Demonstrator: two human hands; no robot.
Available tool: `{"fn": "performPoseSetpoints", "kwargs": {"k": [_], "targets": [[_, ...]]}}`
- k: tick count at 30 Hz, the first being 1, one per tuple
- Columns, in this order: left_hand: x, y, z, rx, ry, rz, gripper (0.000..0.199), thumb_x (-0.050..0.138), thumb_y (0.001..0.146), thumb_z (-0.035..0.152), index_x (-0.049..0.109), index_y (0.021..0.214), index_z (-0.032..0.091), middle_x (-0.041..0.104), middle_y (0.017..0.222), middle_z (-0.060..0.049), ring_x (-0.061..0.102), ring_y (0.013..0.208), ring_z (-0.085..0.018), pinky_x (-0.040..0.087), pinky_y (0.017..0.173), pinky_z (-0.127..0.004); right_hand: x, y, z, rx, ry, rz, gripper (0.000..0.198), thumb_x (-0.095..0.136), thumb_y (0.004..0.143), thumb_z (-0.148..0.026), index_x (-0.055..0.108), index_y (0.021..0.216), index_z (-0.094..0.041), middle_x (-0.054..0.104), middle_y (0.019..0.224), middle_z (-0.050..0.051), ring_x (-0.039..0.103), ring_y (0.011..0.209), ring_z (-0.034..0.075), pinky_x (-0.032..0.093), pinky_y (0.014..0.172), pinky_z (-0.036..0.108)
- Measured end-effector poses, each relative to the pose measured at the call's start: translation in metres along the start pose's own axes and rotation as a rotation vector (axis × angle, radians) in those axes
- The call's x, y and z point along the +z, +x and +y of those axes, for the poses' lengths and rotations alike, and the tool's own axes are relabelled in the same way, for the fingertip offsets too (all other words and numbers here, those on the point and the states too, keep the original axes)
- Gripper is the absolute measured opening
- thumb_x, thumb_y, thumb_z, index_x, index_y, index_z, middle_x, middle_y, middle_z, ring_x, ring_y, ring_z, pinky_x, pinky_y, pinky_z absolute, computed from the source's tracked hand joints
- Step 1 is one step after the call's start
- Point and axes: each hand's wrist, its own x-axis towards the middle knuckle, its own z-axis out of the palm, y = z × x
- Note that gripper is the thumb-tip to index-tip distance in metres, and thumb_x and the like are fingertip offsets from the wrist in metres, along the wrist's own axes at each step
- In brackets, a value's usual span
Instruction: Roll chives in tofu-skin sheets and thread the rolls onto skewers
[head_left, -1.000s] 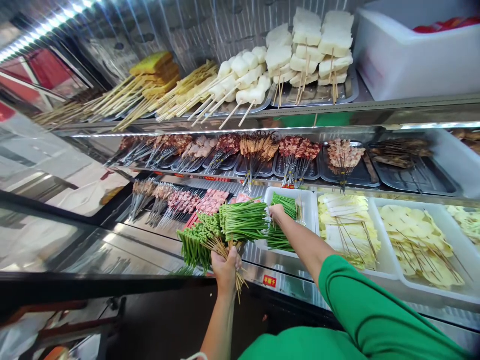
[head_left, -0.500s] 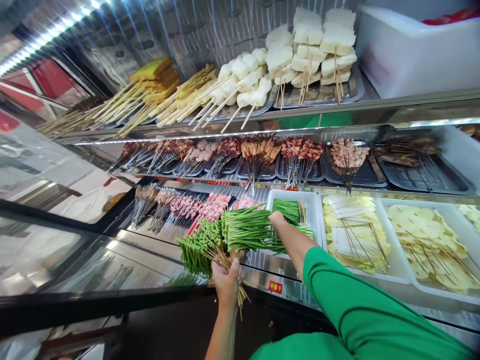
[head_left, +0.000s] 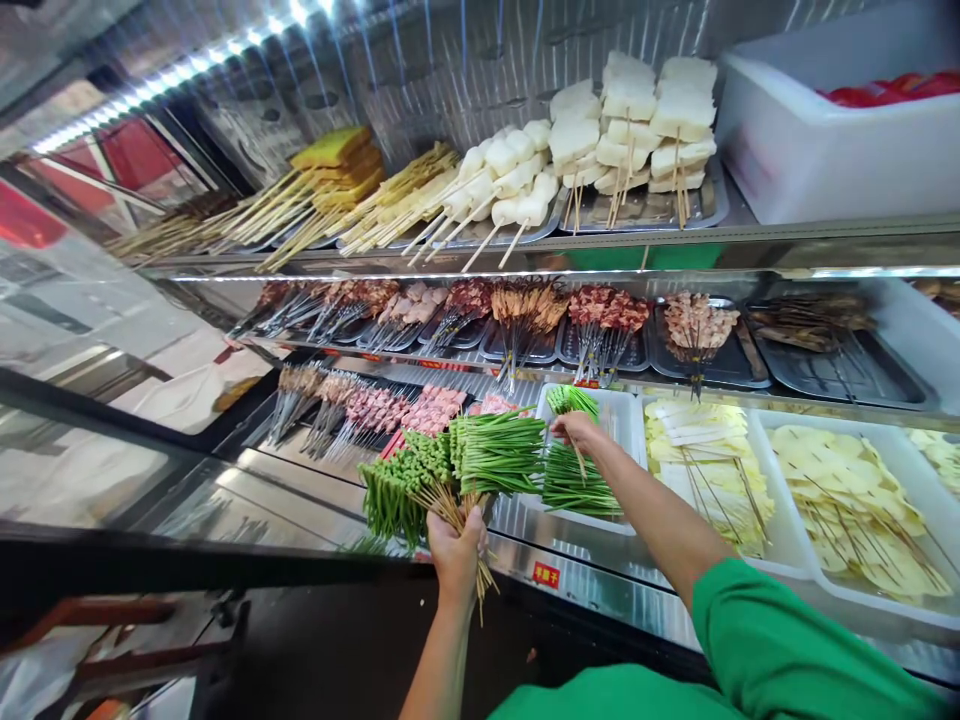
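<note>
My left hand (head_left: 454, 550) is closed around the bare sticks of a thick bundle of green vegetable skewers (head_left: 499, 450), their long cut stalks fanned out above it. The left part of that bundle shows short stalks end-on. Over a white plastic tray (head_left: 636, 430), my right hand (head_left: 577, 430) pinches the stick of a small portion of skewered green stalks (head_left: 571, 400). Below that hand, more skewered green stalks (head_left: 577, 480) lie in the tray. The fingertips of my right hand are partly hidden by its back.
White trays of skewered cabbage leaves (head_left: 709, 465) and pale slices (head_left: 855, 510) stand to the right. Meat skewers (head_left: 529, 315) line the middle shelf, whose edge overhangs the lower trays. The upper shelf carries white bread slices (head_left: 626, 120) and a white bin (head_left: 840, 140).
My right hand has drawn slightly right and turned, lifting a small portion of green skewers above the tray. My left hand keeps its bundle in nearly the same place. The view has shifted slightly.
</note>
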Motion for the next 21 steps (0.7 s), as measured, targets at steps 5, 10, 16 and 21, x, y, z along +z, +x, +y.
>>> {"fn": "performPoseSetpoints", "kwargs": {"k": [5,10,16,21], "targets": [[0.001,-0.003,0.000,-0.011,0.003,-0.024,0.055,0.080,0.067,0.042,0.034,0.091,0.023,0.045,0.061,0.013,0.037,0.032,-0.001,0.027,0.032,-0.014,-0.034,-0.060,0.011,0.109,0.056,-0.212,0.015,0.058,0.084,-0.024,0.053,0.072,-0.017,0.060,0.057,-0.001,0.044,0.039,0.006,0.035,0.038,0.018],[0.001,-0.002,-0.002,-0.001,-0.006,-0.054,0.055,0.079,0.067,0.041,0.033,0.089,0.024,0.044,0.061,0.013,0.036,0.032,-0.001,0.027,0.032,-0.014,-0.058,-0.109,0.029,0.019,0.170,-0.402,0.027,0.066,0.078,-0.041,0.052,0.074,-0.018,0.053,0.051,-0.007,0.024,0.031,0.001,0.015,0.032,0.015],[-0.001,0.004,-0.001,-0.015,0.041,-0.111,0.056,0.080,0.064,0.038,0.031,0.087,0.024,0.041,0.055,0.016,0.037,0.030,-0.003,0.029,0.033,-0.015,-0.080,-0.156,0.030,-0.152,0.232,-0.460,0.041,0.068,0.075,-0.055,0.049,0.079,-0.019,0.051,0.052,-0.010,0.021,0.030,0.000,0.014,0.031,0.016],[0.007,0.008,0.000,-0.022,0.030,-0.164,0.055,0.081,0.063,0.038,0.032,0.084,0.023,0.041,0.051,0.016,0.037,0.029,-0.003,0.029,0.033,-0.015,-0.108,-0.196,0.029,-0.217,0.300,-0.479,0.040,0.065,0.077,-0.056,0.046,0.080,-0.021,0.042,0.046,-0.013,0.012,0.028,0.000,0.012,0.030,0.016]]}}
